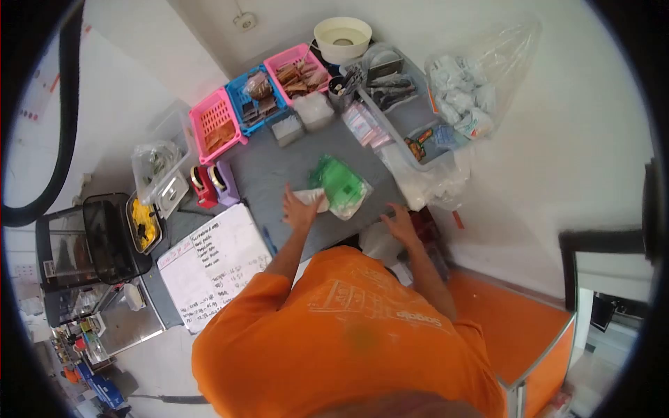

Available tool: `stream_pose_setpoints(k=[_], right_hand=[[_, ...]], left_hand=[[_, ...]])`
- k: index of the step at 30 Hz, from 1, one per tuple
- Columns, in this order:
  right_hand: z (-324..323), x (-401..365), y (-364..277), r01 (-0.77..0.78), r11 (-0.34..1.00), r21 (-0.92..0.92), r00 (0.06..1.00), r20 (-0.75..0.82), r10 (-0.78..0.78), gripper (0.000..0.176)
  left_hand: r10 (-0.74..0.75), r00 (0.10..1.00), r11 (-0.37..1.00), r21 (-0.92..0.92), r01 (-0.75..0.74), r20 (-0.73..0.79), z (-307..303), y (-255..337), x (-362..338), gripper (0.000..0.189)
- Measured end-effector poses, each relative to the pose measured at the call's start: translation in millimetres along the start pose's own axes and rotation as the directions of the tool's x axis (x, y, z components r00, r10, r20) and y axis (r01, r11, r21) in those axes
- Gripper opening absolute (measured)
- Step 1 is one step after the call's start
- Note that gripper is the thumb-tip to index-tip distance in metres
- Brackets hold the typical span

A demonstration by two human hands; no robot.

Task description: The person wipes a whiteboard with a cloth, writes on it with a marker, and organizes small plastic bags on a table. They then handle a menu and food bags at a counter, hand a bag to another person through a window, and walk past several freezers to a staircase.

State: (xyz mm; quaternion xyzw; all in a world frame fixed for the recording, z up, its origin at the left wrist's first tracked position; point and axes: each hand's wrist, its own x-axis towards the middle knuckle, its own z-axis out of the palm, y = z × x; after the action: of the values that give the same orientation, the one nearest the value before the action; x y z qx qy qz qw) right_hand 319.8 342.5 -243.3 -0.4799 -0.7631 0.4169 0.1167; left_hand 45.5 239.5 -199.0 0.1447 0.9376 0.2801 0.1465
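My left hand [301,211] is over the grey table [268,167], thumb and fingers spread apart. Against its thumb side lies a small white piece [311,198], perhaps paper or plastic; I see no firm grip on it. Just right of that piece is a bright green plastic packet [341,182], with clear and whitish plastic at its lower edge. My right hand [399,223] hovers by the table's front right edge, fingers apart and nothing visible in them. A whitish plastic bag [382,242] hangs below and beside this hand, partly hidden.
Pink [217,124] and blue baskets [251,97] line the back. Two tape dispensers [224,182] stand left, above a written whiteboard [216,261]. A grey bin [397,132] with packets and clear bags [425,177] borders the right. An orange counter [509,324] is lower right.
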Motion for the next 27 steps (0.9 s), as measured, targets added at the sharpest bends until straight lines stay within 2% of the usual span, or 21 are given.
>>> stream_pose_setpoints(k=[2, 3, 5, 7, 8, 10, 11, 12, 13, 14, 15, 16, 17, 18, 20, 22, 23, 24, 25, 26, 27], right_hand=[[8.0, 35.7, -28.2, 0.147, 0.986, -0.081, 0.987, -0.046, -0.151, 0.054], [16.9, 55.2, -35.9, 0.165, 0.980, -0.110, 0.984, -0.047, -0.171, 0.060], [29.4, 83.4, -54.4, 0.190, 0.972, -0.137, 0.979, -0.052, -0.198, 0.066], [33.4, 99.5, -72.9, 0.103, 0.958, -0.267, 0.993, -0.033, -0.116, 0.079], [33.9, 106.0, -77.1, 0.101, 0.958, -0.269, 0.993, -0.025, -0.112, 0.079], [29.7, 122.1, -79.8, 0.083, 0.914, -0.397, 0.977, 0.212, 0.003, 0.078], [35.0, 133.7, -70.2, 0.080, 0.913, -0.401, 0.975, 0.220, 0.011, 0.078], [48.0, 149.4, -50.8, 0.118, 0.957, -0.266, 0.918, 0.397, -0.003, 0.068], [51.8, 160.5, -37.9, 0.129, 0.984, -0.123, 0.831, 0.555, -0.040, 0.059], [31.1, 157.6, -49.2, 0.131, 0.983, -0.129, 0.829, 0.558, -0.038, 0.059], [-9.6, 147.6, -83.1, 0.049, 0.992, 0.115, 0.914, 0.396, -0.091, 0.049], [-34.8, 146.5, -99.8, 0.010, 0.931, 0.364, 0.971, 0.220, -0.097, 0.040], [-42.2, 154.1, -93.7, 0.083, 0.904, 0.419, 0.996, -0.025, -0.080, 0.034], [-54.6, 163.1, -90.1, 0.171, 0.874, 0.455, 0.963, -0.267, -0.050, 0.029], [-95.0, 183.9, -80.4, 0.061, 0.828, 0.557, 0.940, -0.312, 0.141, 0.033], [-115.7, 209.1, -65.4, -0.167, 0.462, 0.871, 0.877, -0.083, 0.473, 0.046], [-122.8, 212.9, -69.7, -0.168, 0.464, 0.870, 0.883, -0.077, 0.463, 0.046], [-132.1, 213.2, -78.7, -0.245, 0.405, 0.881, 0.845, -0.011, 0.535, 0.053], [-138.6, 214.7, -82.8, -0.318, 0.341, 0.885, 0.798, 0.055, 0.600, 0.059], [-132.9, 220.4, -62.2, -0.331, 0.254, 0.909, 0.846, 0.167, 0.506, 0.059], [-130.9, 217.9, -65.7, -0.336, 0.258, 0.906, 0.849, 0.173, 0.499, 0.059]], left_hand=[[0.180, 0.978, 0.959, 0.202, -0.198, 0.103, -0.9, -0.6, -14.7, 0.082], [0.180, 0.978, 0.957, 0.212, -0.199, 0.109, 3.4, -8.8, -13.6, 0.082], [0.296, 0.954, 0.955, 0.009, -0.297, 0.057, 18.1, -32.6, 14.2, 0.067], [0.366, 0.927, 0.914, 0.218, -0.342, -0.079, 20.5, -47.0, 46.4, 0.063], [0.366, 0.925, 0.916, 0.211, -0.340, -0.100, 13.4, -50.1, 60.4, 0.063], [0.357, 0.927, 0.922, 0.201, -0.331, -0.113, 4.5, -44.4, 77.1, 0.062], [0.286, 0.951, 0.925, 0.293, -0.242, -0.115, -0.7, -37.7, 80.0, 0.063], [0.212, 0.969, 0.912, 0.381, -0.150, -0.126, -2.9, -30.3, 79.1, 0.064], [0.202, 0.971, 0.915, 0.378, -0.142, -0.124, -1.6, -25.9, 75.9, 0.064], [0.239, 0.946, 0.922, 0.358, -0.150, -0.220, -0.6, -21.9, 73.3, 0.066], [0.272, 0.908, 0.928, 0.336, -0.160, -0.319, 1.1, -14.2, 73.1, 0.068], [0.214, 0.926, 0.944, 0.311, -0.113, -0.313, 4.0, -3.8, 69.6, 0.069], [0.202, 0.927, 0.946, 0.309, -0.101, -0.317, 8.1, 3.2, 62.5, 0.069], [0.190, 0.921, 0.959, 0.266, -0.099, -0.341, 13.1, 10.8, 55.8, 0.067], [0.164, 0.911, 0.971, 0.225, -0.082, -0.378, 20.7, 26.3, 47.7, 0.066], [0.307, 0.870, 0.949, 0.190, -0.251, -0.385, 27.6, 48.0, 50.3, 0.056], [0.376, 0.847, 0.924, 0.221, -0.311, -0.376, 24.5, 70.8, 55.4, 0.050], [0.442, 0.819, 0.894, 0.252, -0.370, -0.365, 18.8, 97.7, 65.9, 0.043], [0.500, 0.811, 0.866, 0.160, -0.474, -0.305, 16.9, 118.3, 83.4, 0.040], [0.560, 0.791, 0.824, 0.061, -0.564, -0.247, 15.2, 139.4, 102.8, 0.037], [0.624, 0.743, 0.778, 0.096, -0.622, -0.244, 13.1, 168.6, 117.6, 0.033]])
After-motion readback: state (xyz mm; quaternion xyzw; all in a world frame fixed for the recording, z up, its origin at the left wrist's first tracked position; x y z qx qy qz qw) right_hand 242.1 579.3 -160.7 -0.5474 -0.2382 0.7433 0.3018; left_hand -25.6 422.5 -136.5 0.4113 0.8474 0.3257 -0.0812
